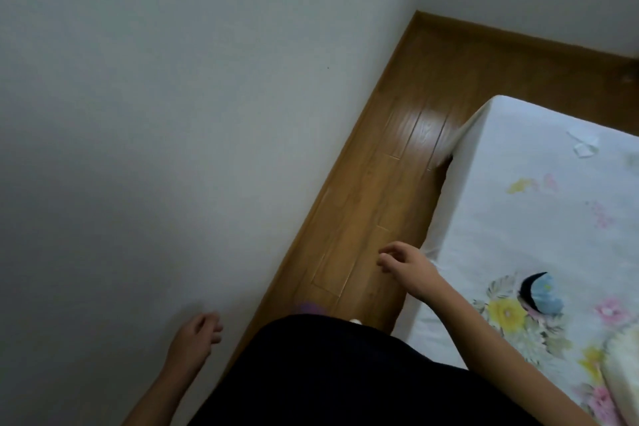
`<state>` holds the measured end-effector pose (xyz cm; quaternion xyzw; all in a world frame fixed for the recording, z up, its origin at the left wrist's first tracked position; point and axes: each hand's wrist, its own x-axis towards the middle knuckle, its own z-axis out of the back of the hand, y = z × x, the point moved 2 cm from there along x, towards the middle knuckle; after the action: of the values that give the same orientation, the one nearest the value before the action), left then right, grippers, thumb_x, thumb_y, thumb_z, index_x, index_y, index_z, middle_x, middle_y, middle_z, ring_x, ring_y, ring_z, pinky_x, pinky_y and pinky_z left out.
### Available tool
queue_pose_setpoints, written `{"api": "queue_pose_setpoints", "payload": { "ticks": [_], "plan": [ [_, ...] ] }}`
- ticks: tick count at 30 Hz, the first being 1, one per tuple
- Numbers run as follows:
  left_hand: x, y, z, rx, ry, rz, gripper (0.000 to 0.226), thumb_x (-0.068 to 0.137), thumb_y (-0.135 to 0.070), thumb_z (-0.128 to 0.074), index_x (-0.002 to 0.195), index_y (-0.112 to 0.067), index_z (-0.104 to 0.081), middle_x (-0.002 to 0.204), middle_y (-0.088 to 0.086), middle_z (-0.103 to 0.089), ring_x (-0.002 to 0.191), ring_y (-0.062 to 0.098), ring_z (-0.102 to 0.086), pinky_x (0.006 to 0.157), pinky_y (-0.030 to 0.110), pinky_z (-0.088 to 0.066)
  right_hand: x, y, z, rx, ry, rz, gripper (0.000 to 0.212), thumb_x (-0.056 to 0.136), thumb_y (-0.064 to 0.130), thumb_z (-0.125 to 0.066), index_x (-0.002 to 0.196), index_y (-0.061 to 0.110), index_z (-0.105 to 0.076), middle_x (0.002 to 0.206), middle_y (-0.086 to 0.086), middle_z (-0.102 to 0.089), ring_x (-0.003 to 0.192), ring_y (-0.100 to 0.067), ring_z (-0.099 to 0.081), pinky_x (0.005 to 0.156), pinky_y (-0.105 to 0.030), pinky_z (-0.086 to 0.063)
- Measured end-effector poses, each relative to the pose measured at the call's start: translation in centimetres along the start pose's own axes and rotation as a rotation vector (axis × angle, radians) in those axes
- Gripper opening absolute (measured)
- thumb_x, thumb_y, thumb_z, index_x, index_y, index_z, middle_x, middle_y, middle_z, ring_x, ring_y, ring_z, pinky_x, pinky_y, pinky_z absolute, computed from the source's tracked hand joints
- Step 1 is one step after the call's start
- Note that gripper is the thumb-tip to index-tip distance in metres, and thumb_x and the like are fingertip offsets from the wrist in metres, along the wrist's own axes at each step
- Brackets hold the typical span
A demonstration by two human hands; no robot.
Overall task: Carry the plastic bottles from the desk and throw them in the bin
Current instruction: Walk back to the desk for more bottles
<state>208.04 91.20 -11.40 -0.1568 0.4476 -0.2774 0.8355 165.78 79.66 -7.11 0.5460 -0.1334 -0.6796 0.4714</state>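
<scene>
No plastic bottle, desk or bin shows in the head view. My left hand (197,334) hangs low at the left in front of the white wall, fingers loosely curled, holding nothing. My right hand (403,261) is out over the wooden floor beside the bed's edge, fingers apart and bent, also holding nothing. My dark clothing fills the bottom middle of the view.
A white wall (173,114) runs along the left. A narrow strip of wooden floor (390,162) lies between it and a bed with a flowered white sheet (539,218) on the right. A small blue and black item (541,292) lies on the sheet.
</scene>
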Motion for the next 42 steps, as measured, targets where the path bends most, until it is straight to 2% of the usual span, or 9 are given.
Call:
{"api": "queue_pose_setpoints", "payload": {
  "ticks": [5,10,14,17,24,31,34,39,42],
  "plan": [
    [7.9,-9.6,-2.9,0.101,0.102,-0.069,0.023,0.103,-0.022,-0.055,0.085,-0.016,-0.068,0.091,0.011,-0.075,0.074,0.024,-0.068,0.069,0.034,-0.046,4.9,0.8,3.7,0.03,-0.074,-0.099,0.024,0.099,0.032,-0.059,0.117,0.018,-0.065,0.105,0.002,-0.069,0.095,-0.012,-0.068,0.078,-0.023,-0.055],
    [15.9,-22.6,-7.3,0.19,0.244,-0.174,0.023,0.103,-0.026,-0.054,0.086,-0.016,-0.067,0.092,0.01,-0.075,0.081,0.029,-0.071,0.073,0.037,-0.048,8.2,0.4,7.9,0.101,-0.206,-0.242,0.022,0.099,0.027,-0.058,0.116,0.016,-0.065,0.108,-0.003,-0.07,0.098,-0.018,-0.067,0.087,-0.033,-0.056],
    [18.6,-34.8,-12.3,0.276,0.38,-0.312,0.022,0.103,-0.032,-0.052,0.093,-0.02,-0.067,0.097,0.005,-0.075,0.083,0.021,-0.071,0.072,0.034,-0.049,9.7,-0.4,10.9,0.256,-0.389,-0.34,0.018,0.098,0.016,-0.058,0.109,0.008,-0.069,0.095,-0.007,-0.075,0.085,-0.02,-0.07,0.076,-0.03,-0.055],
    [18.7,-43.7,-16.3,0.359,0.475,-0.445,0.024,0.103,-0.036,-0.05,0.097,-0.021,-0.068,0.096,0.0,-0.073,0.088,0.019,-0.07,0.077,0.035,-0.052,10.3,-0.6,13.0,0.365,-0.48,-0.414,0.014,0.097,0.012,-0.059,0.105,0.007,-0.069,0.094,-0.012,-0.076,0.083,-0.023,-0.072,0.07,-0.03,-0.052],
    [20.4,-58.3,-24.3,0.46,0.612,-0.651,0.024,0.103,-0.04,-0.05,0.095,-0.026,-0.067,0.094,-0.004,-0.073,0.088,0.013,-0.07,0.074,0.029,-0.052,14.6,-1.2,19.1,0.482,-0.545,-0.531,0.011,0.097,0.015,-0.058,0.099,0.014,-0.069,0.096,-0.009,-0.075,0.088,-0.024,-0.072,0.078,-0.039,-0.054],
    [26.1,-65.5,-27.8,0.44,0.49,-0.509,0.023,0.104,-0.039,-0.049,0.099,-0.025,-0.066,0.097,-0.006,-0.072,0.088,0.013,-0.07,0.073,0.032,-0.052,25.3,1.5,30.6,0.465,-0.481,-0.531,0.016,0.099,0.017,-0.056,0.108,0.01,-0.067,0.099,-0.009,-0.074,0.092,-0.024,-0.07,0.083,-0.042,-0.055],
    [28.5,-66.9,-28.1,0.392,0.407,-0.434,0.024,0.103,-0.037,-0.051,0.094,-0.021,-0.068,0.093,-0.001,-0.074,0.082,0.016,-0.071,0.069,0.033,-0.052,31.8,4.9,36.4,0.364,-0.412,-0.439,0.019,0.098,0.021,-0.057,0.111,0.011,-0.068,0.097,-0.004,-0.074,0.09,-0.019,-0.071,0.082,-0.038,-0.056],
    [32.1,-69.6,-29.4,0.287,0.311,-0.27,0.023,0.103,-0.023,-0.055,0.091,-0.009,-0.069,0.089,0.015,-0.074,0.069,0.024,-0.067,0.062,0.032,-0.046,42.0,11.9,45.5,0.21,-0.286,-0.267,0.025,0.098,0.03,-0.058,0.119,0.019,-0.067,0.111,0.0,-0.07,0.106,-0.019,-0.065,0.096,-0.041,-0.055],
    [34.5,-72.5,-31.0,0.268,0.276,-0.22,0.023,0.102,-0.021,-0.057,0.089,-0.006,-0.069,0.087,0.017,-0.075,0.065,0.026,-0.065,0.062,0.034,-0.044,47.5,15.5,50.2,0.203,-0.262,-0.194,0.025,0.098,0.032,-0.059,0.12,0.021,-0.066,0.112,0.001,-0.069,0.105,-0.015,-0.065,0.089,-0.032,-0.057]
  ]
}}
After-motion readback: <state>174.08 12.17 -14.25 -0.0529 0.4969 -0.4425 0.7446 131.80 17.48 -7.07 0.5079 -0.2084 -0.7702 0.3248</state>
